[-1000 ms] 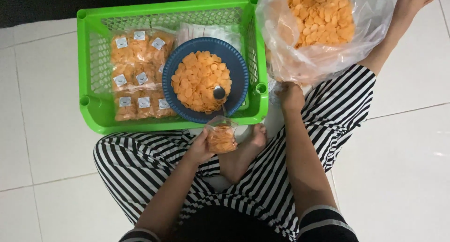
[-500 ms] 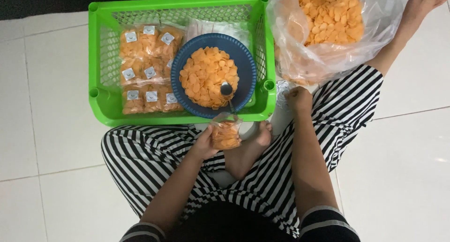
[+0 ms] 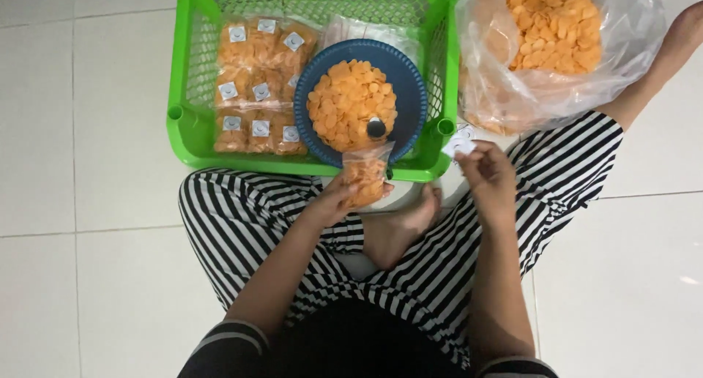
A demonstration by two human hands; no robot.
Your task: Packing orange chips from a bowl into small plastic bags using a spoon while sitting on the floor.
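Note:
My left hand [image 3: 338, 199] grips a small clear bag of orange chips [image 3: 365, 175] just in front of the green basket [image 3: 183, 122]. My right hand [image 3: 489, 176] is raised beside the basket's right corner and pinches a small white label [image 3: 459, 147] between its fingertips. Inside the basket sits a blue bowl [image 3: 410, 85] heaped with orange chips, with a metal spoon [image 3: 376, 128] resting in it. Several sealed small chip packets [image 3: 256, 92] with white labels fill the basket's left half.
A large clear plastic bag of orange chips [image 3: 556, 41] stands on the white tiled floor right of the basket. My legs in black-and-white striped trousers [image 3: 242, 217] are crossed below, one bare foot [image 3: 399, 228] under the hands, the other leg stretched to the upper right.
My right hand has lifted from the floor by the big bag, now holding a white label. My left hand has raised the small bag toward the basket's rim. The view has shifted.

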